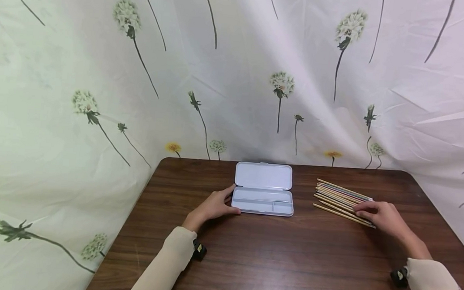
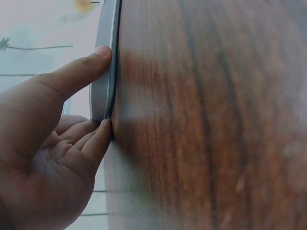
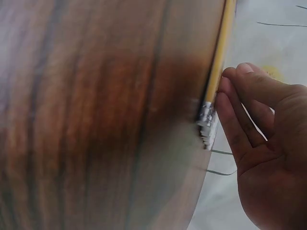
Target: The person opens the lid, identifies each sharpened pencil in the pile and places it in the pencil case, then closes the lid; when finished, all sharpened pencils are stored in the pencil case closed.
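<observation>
A pale blue-white pencil case (image 1: 262, 207) lies with its lid (image 1: 264, 176) folded back at the table's far side. My left hand (image 1: 215, 205) holds its left end, the thumb along the front edge and the fingers at the side. To the right, several slim pencils (image 1: 331, 196) lie side by side, mostly wood-coloured. My right hand (image 1: 384, 217) is over their right ends, thumb and fingertips brought together on a pencil; the exact contact is hidden. In the right wrist view, the nearest yellowish pencil (image 3: 221, 52) has a silvery end beside the fingers.
The case has a long compartment and smaller sections with low dividers. Beneath everything is a dark wood-grain table (image 1: 272, 260) with rounded far corners. Behind it hangs a white cloth (image 1: 235, 96) printed with dandelions. A dark wrist camera (image 1: 199, 250) sits at the left sleeve, another (image 1: 399, 277) at the right.
</observation>
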The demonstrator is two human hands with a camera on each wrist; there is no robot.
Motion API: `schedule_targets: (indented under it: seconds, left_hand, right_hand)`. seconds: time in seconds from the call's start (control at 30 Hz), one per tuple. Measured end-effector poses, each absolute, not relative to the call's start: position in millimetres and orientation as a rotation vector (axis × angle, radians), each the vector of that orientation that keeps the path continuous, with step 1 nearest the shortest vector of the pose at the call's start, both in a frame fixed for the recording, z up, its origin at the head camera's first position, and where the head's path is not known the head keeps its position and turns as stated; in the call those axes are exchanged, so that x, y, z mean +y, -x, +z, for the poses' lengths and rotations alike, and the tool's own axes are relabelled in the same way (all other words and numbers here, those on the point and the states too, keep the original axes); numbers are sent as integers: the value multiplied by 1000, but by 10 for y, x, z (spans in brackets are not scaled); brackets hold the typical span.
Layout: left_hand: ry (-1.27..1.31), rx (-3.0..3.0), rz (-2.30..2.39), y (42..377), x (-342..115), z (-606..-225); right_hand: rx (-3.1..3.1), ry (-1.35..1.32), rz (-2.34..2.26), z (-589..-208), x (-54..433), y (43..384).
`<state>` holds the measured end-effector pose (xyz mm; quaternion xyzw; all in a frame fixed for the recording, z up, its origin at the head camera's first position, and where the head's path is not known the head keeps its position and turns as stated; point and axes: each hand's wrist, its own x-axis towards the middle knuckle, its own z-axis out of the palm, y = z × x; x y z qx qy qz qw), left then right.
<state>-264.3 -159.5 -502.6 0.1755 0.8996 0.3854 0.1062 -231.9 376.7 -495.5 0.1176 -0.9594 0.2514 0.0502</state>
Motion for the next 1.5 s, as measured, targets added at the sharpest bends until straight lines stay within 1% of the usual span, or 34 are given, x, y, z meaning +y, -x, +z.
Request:
schedule_targets:
  seconds: [0.13, 0.5, 0.9, 1.5]
  left_hand:
    - [-531, 2657, 1120, 2641, -1597, -5029]
    - [-511, 2646, 1131, 2639, -1596, -5033]
    - [-517, 2640, 1143, 2645, -1601, -5048]
    - [-515, 2650, 1127, 2644, -1607, -5042]
  right_hand:
    - [-2925, -368, 731, -4984, 3773, 2305]
    - [-2884, -508, 617, -5004, 3751, 2299]
    - [-2869, -557, 512, -5020, 3740, 2298]
    - [-2873, -532, 534, -5029, 3711, 2288]
